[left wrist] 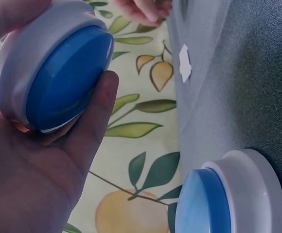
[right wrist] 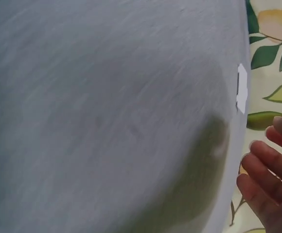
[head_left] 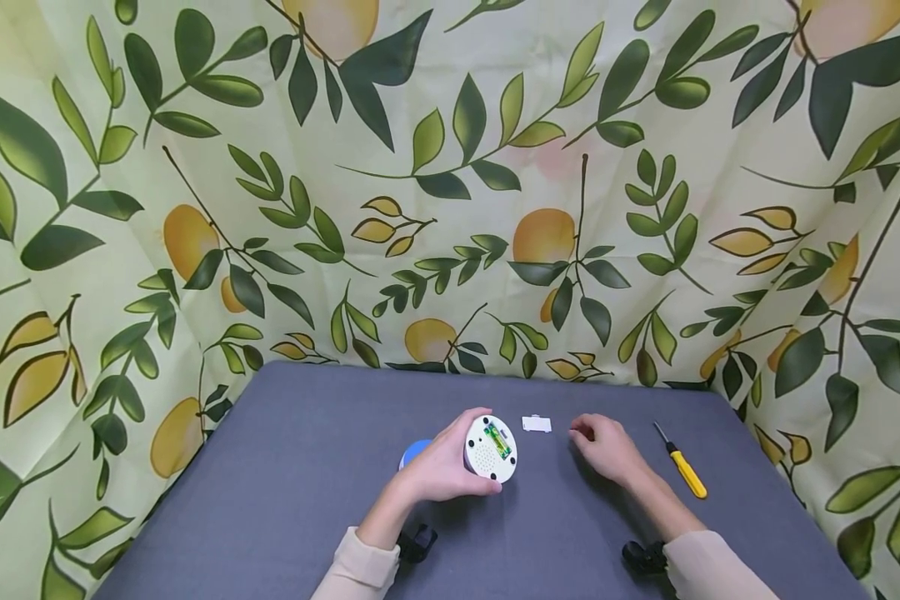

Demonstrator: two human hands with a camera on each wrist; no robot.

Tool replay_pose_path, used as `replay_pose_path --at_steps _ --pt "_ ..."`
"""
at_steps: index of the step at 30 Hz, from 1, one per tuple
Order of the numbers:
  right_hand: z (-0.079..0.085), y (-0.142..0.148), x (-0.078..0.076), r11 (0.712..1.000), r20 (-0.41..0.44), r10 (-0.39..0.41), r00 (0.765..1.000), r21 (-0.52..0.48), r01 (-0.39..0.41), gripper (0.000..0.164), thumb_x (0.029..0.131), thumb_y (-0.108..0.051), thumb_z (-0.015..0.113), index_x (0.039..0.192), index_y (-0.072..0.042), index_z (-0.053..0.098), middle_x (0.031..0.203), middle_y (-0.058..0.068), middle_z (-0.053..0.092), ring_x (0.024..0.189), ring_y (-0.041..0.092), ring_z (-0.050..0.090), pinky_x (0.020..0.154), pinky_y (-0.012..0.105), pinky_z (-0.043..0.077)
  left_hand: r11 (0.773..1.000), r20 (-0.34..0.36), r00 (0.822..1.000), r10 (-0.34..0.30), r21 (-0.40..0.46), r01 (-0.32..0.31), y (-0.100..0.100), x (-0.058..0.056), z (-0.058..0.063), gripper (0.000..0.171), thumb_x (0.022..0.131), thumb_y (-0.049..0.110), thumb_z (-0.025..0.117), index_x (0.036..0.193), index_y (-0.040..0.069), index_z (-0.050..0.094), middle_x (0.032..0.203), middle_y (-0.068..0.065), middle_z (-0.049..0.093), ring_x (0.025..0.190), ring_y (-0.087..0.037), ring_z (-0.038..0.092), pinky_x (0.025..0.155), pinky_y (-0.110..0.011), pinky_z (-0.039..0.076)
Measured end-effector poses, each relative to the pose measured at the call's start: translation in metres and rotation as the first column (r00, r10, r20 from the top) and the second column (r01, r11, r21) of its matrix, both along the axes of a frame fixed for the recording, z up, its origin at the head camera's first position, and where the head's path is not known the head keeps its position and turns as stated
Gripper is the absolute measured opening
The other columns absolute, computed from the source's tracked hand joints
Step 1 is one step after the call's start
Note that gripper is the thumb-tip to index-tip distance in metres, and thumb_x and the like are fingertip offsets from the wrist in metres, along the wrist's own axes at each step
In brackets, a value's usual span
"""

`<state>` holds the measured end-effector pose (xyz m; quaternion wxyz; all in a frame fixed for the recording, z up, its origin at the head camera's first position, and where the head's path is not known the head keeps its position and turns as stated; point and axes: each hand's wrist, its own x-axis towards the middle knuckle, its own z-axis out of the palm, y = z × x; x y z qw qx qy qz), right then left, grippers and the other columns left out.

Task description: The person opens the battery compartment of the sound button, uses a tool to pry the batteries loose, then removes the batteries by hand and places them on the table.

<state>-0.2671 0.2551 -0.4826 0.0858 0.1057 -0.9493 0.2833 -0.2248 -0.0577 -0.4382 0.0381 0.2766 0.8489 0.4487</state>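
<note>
My left hand (head_left: 444, 467) grips a round white push button (head_left: 483, 460) by its sides, raised over the table. Its underside faces the head camera, where green batteries (head_left: 498, 442) show in an uncovered compartment among dark feet and speaker holes. The blue dome (left wrist: 70, 75) faces the left wrist camera, with a fingertip against its edge. My right hand (head_left: 606, 446) hovers over the table, fingers loosely curled around nothing. Between the two hands lies a small white battery cover (head_left: 536, 423). In the right wrist view, that hand's fingers (right wrist: 265, 177) are apart from the cover.
A second blue-and-white push button (left wrist: 250, 194) stands on the table beyond my left hand, mostly hidden by it in the head view. Right of my right hand lies a screwdriver (head_left: 687, 473) with a yellow handle. Leaf-patterned cloth (head_left: 450, 250) surrounds the grey table (head_left: 307, 467).
</note>
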Motion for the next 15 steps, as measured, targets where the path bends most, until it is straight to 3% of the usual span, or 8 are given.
replay_pose_path --at_steps 7,15 --pt "0.001 0.015 0.015 0.963 -0.071 0.041 0.997 0.267 -0.021 0.009 0.094 -0.013 0.068 0.098 -0.008 0.073 0.087 0.0 0.062 0.079 0.018 0.058 0.072 0.044 0.051 1.0 -0.001 1.0 0.002 -0.001 -0.002 -0.001 0.0 0.001 0.098 0.068 0.03 0.092 0.151 0.019 0.039 0.128 0.003 0.055 0.11 -0.014 0.053 0.096 -0.037 0.044" --pt "-0.003 0.038 0.032 0.933 -0.135 -0.013 0.991 0.355 0.061 0.018 0.093 -0.018 0.069 0.1 -0.003 0.073 0.093 0.01 0.067 0.089 0.033 0.065 0.078 0.054 0.052 1.0 -0.003 1.0 0.004 -0.007 -0.004 0.0 0.0 0.0 0.098 0.069 0.031 0.092 0.15 0.019 0.039 0.128 0.003 0.056 0.111 -0.015 0.053 0.096 -0.037 0.044"
